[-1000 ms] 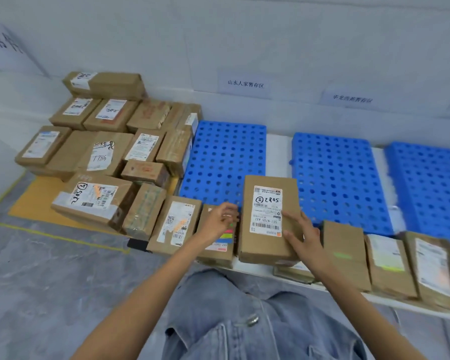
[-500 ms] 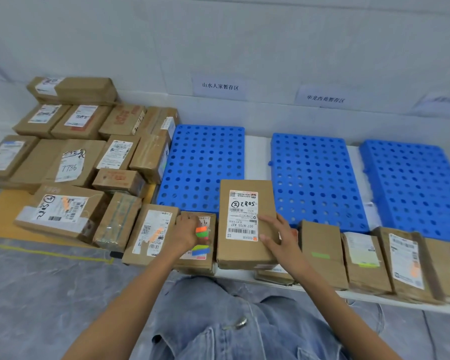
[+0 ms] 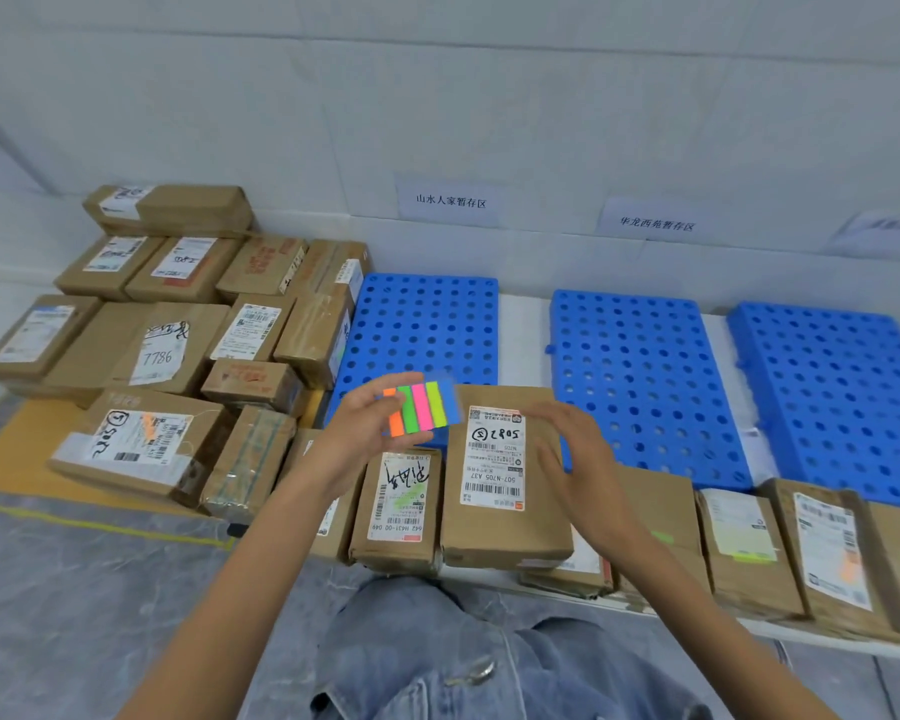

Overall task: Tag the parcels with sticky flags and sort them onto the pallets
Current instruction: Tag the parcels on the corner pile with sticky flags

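**Flag pad held above the labelled parcel**

The left hand (image 3: 365, 433) is raised over the near row of parcels. Its fingers (image 3: 385, 394) and thumb pinch the left edge of a pad of sticky flags (image 3: 423, 412) showing orange, green, pink, yellow and blue strips. The right hand (image 3: 575, 459) holds nothing, its fingers loosely spread over the right edge of the middle parcel (image 3: 500, 532); whether it touches is unclear.

This parcel lies flat at the near edge of the white counter (image 3: 521, 330), partly on another parcel. Its label carries the handwritten "2805" beside a circled mark and the printed "507-N705 A37".

The neighbouring parcel (image 3: 398, 506) to its left reads "642 11431-00 049", with scrawled handwriting and a green smear.

Three blue perforated pallets lie behind: left (image 3: 422, 324), middle (image 3: 640, 366) and right (image 3: 827, 392).

Above them are the wall signs "山水人家暂存区" (image 3: 450, 201) and "华龙西苑暂存区" (image 3: 657, 224).

In the stack of boxes at left, one box (image 3: 158, 356) is marked "7786".

At right, one flagged parcel (image 3: 744, 543) bears a green strip, and the next one (image 3: 835, 548) an orange strip.
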`<act>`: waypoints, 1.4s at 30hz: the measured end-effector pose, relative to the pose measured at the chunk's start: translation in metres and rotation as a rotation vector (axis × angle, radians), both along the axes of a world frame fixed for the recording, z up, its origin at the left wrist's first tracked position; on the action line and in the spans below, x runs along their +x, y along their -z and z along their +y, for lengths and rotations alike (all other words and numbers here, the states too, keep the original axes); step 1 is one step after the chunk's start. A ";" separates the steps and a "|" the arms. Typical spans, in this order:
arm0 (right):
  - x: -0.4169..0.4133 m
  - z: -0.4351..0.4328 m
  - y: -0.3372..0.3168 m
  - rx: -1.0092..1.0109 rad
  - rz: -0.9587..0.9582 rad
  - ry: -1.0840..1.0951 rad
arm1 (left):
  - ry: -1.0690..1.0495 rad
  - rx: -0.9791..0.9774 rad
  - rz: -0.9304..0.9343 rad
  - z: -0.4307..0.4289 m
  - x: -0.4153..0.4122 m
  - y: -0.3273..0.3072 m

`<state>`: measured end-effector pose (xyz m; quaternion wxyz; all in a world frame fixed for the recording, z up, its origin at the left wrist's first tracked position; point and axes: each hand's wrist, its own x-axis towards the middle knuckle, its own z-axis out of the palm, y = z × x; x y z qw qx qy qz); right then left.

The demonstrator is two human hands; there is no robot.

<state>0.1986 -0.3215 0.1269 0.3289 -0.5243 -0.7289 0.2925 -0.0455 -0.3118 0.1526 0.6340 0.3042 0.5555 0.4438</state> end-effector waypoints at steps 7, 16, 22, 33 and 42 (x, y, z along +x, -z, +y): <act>-0.029 0.012 -0.050 0.406 -0.158 -0.141 | 0.226 0.039 -0.314 -0.018 0.040 -0.038; -0.024 0.013 -0.030 0.510 -0.293 -0.162 | 0.270 0.027 -0.327 -0.023 0.053 -0.036; -0.014 0.011 -0.031 0.399 -0.259 -0.193 | 0.252 0.010 -0.319 -0.021 0.054 -0.031; -0.008 0.013 -0.032 0.342 -0.253 -0.166 | 0.300 -0.023 -0.263 -0.017 0.063 -0.029; -0.011 0.011 -0.031 0.731 -0.427 -0.219 | 0.301 -0.031 -0.301 -0.016 0.061 -0.027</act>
